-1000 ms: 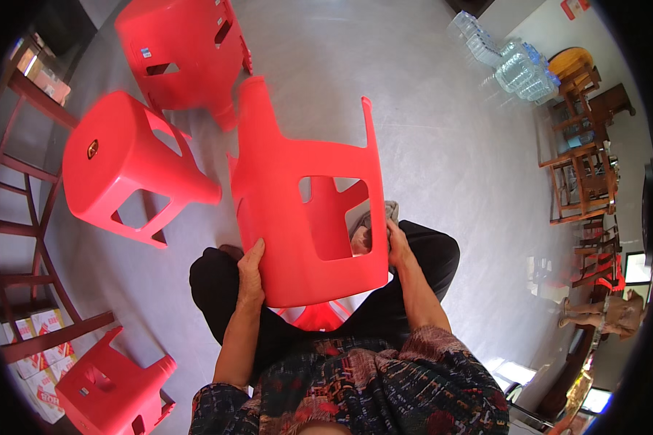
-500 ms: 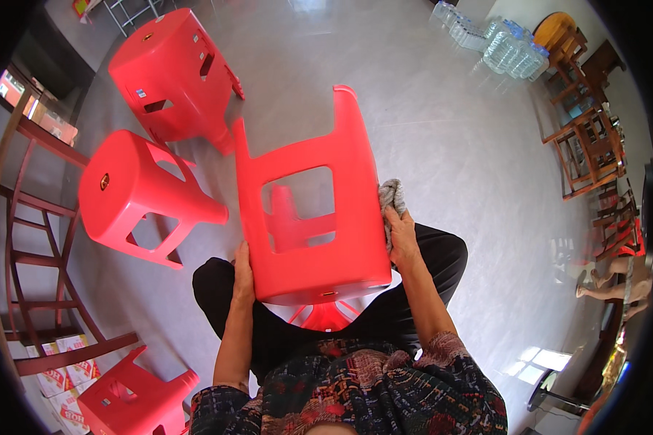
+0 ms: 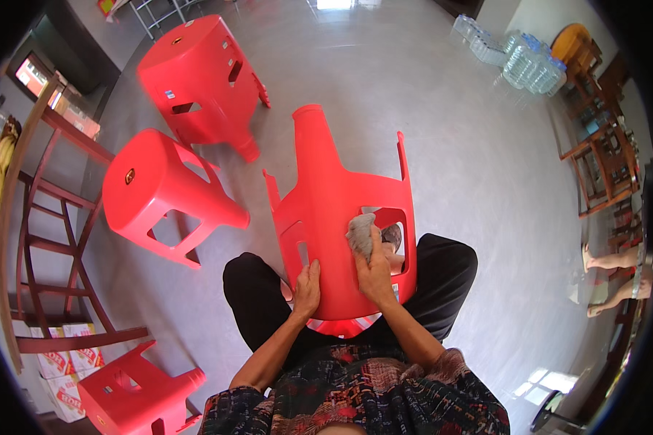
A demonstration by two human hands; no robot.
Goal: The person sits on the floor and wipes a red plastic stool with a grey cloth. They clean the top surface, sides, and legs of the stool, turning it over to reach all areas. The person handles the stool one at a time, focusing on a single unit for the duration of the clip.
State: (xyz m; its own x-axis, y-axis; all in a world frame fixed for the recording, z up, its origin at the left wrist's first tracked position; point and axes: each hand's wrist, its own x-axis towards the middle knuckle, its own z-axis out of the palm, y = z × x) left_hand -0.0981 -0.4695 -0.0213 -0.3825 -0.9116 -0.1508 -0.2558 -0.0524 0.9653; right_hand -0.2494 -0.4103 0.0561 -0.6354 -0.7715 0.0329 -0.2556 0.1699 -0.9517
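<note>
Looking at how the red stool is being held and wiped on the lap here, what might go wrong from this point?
1. The red stool rests tilted on the lap, steadied only by the left hand at its lower edge; it may slip or tip.
2. The right hand presses a grey cloth beside a cut-out opening, where cloth or fingers could snag.
3. The raised legs point toward the other stools nearby and might knock them.

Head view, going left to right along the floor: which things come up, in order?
Wooden chair frame → red stool lying on its side → red stool held on the lap, left hand and right hand with grey cloth on it → water bottles → wooden chair.
</note>
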